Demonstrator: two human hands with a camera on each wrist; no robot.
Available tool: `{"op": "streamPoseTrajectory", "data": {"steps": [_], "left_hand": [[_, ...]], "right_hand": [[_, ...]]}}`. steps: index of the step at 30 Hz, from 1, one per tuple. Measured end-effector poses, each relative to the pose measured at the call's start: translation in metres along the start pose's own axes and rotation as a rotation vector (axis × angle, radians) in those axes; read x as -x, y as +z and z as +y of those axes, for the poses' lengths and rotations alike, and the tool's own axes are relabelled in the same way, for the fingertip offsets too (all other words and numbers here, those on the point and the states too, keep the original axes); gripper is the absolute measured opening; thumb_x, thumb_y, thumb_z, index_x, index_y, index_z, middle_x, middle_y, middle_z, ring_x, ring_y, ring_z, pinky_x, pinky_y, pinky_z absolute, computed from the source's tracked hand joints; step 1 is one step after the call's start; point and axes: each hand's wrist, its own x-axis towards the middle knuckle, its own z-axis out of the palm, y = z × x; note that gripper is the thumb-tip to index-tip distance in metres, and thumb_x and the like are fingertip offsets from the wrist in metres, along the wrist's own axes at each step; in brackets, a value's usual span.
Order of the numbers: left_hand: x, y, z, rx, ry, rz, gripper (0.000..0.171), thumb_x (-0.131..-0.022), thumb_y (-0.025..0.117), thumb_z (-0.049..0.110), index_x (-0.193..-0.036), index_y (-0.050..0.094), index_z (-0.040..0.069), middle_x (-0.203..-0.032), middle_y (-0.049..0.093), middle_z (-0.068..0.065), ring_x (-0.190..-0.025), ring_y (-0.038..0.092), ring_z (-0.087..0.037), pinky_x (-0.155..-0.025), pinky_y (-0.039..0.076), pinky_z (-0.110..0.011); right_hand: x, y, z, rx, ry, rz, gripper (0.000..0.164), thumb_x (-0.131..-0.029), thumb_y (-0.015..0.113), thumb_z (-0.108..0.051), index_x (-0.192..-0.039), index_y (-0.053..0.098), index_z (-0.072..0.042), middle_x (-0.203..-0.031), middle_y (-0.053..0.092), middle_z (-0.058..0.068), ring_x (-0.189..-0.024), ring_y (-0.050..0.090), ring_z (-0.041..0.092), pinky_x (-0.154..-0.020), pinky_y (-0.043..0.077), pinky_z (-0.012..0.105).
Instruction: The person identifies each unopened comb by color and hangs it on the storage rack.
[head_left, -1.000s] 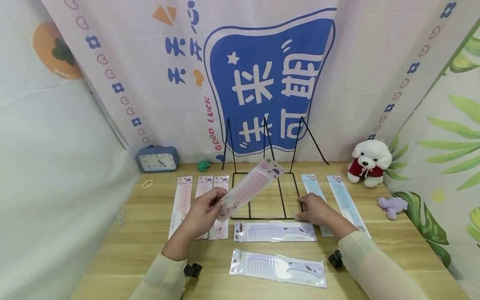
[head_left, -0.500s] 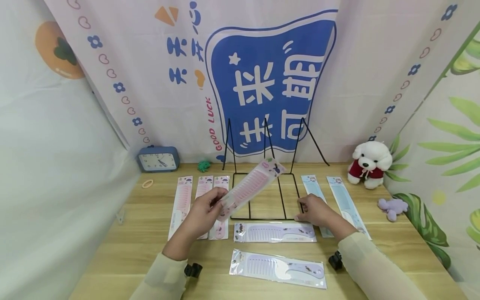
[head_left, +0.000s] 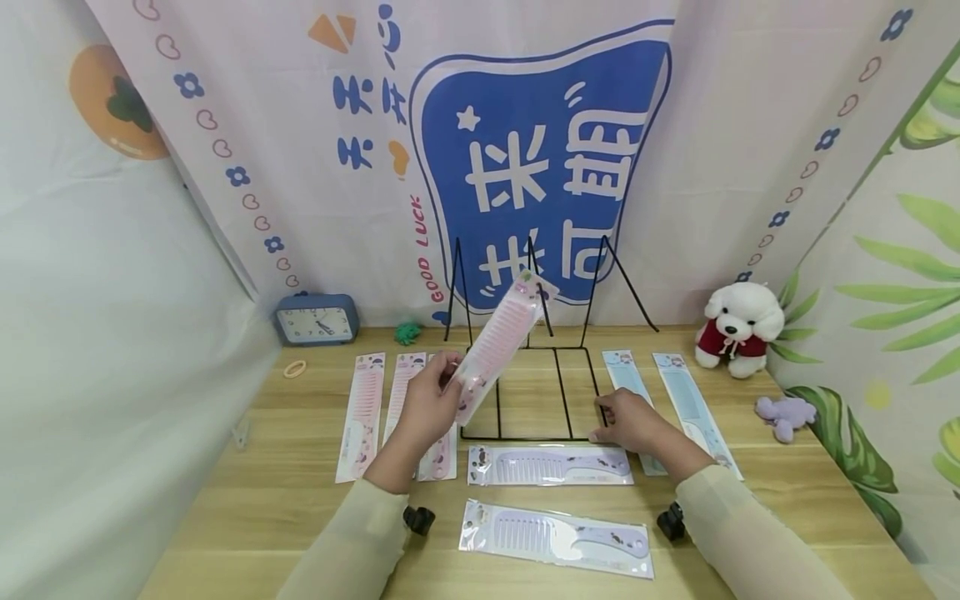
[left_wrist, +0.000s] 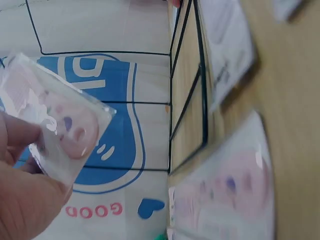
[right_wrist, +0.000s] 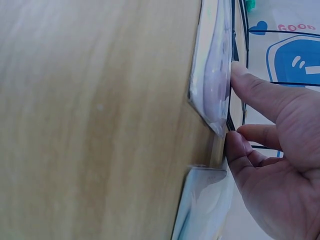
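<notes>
My left hand (head_left: 427, 400) pinches a pink comb in a clear packet (head_left: 498, 342) by its lower end. The packet is tilted, its top leaning right, and overlaps the upright wires of the black wire rack (head_left: 525, 438). In the left wrist view, the comb's rounded handle end (left_wrist: 80, 132) sticks out past the thumb. My right hand (head_left: 630, 421) grips the rack's front right corner, with thumb and fingers on the wire in the right wrist view. Before the rack lie two purple packaged combs, one near (head_left: 555, 537) and one farther (head_left: 551, 465).
Pink packaged combs (head_left: 362, 417) lie left of the rack, partly behind my left arm. Two blue packaged combs (head_left: 693, 408) lie to the right. Around the back are a blue clock (head_left: 317, 320), green toy (head_left: 407, 333), ring (head_left: 295, 368), plush dog (head_left: 738, 329) and purple toy (head_left: 785, 415).
My left hand has moved right and away from me with the pink comb, whose packet now stands steeper and higher against the rack's uprights. The right hand has stayed at the rack's corner.
</notes>
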Motion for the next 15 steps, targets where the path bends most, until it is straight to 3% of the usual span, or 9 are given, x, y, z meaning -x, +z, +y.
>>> {"op": "streamPoseTrajectory", "data": {"steps": [4,8,11,15], "left_hand": [[-0.024,0.013,0.004,0.029,-0.054,0.016,0.033,-0.102,0.057,0.006,-0.134,0.068,0.009,-0.112,0.072,-0.014,-0.097,0.064,-0.025,-0.081,0.054,-0.034],[-0.043,0.022,0.011,-0.013,-0.088,0.026,0.032,-0.104,0.057,0.009,-0.135,0.066,0.011,-0.114,0.073,-0.014,-0.099,0.066,-0.027,-0.084,0.055,-0.038],[-0.052,0.028,0.014,-0.018,-0.117,0.032,0.031,-0.107,0.057,0.012,-0.138,0.063,0.013,-0.118,0.073,-0.013,-0.104,0.066,-0.028,-0.087,0.056,-0.040],[-0.060,0.035,0.012,0.051,-0.143,0.037,0.030,-0.109,0.058,0.011,-0.138,0.062,0.012,-0.120,0.071,-0.015,-0.107,0.066,-0.030,-0.086,0.059,-0.042]], "right_hand": [[0.000,0.000,0.001,-0.001,0.003,0.000,0.077,-0.094,0.089,-0.028,-0.153,0.056,0.009,-0.134,0.065,0.025,-0.110,0.062,0.028,-0.100,0.056,0.054],[0.000,0.000,0.002,-0.002,0.002,0.002,0.077,-0.094,0.089,-0.028,-0.153,0.055,0.009,-0.133,0.066,0.024,-0.106,0.060,0.027,-0.097,0.056,0.052],[-0.001,0.001,0.004,-0.002,0.001,0.004,0.076,-0.094,0.088,-0.028,-0.153,0.056,0.009,-0.132,0.066,0.024,-0.105,0.060,0.026,-0.097,0.056,0.051],[-0.002,0.002,0.006,0.001,-0.003,0.005,0.075,-0.094,0.088,-0.028,-0.152,0.056,0.008,-0.132,0.066,0.023,-0.107,0.061,0.026,-0.099,0.056,0.052]]}}
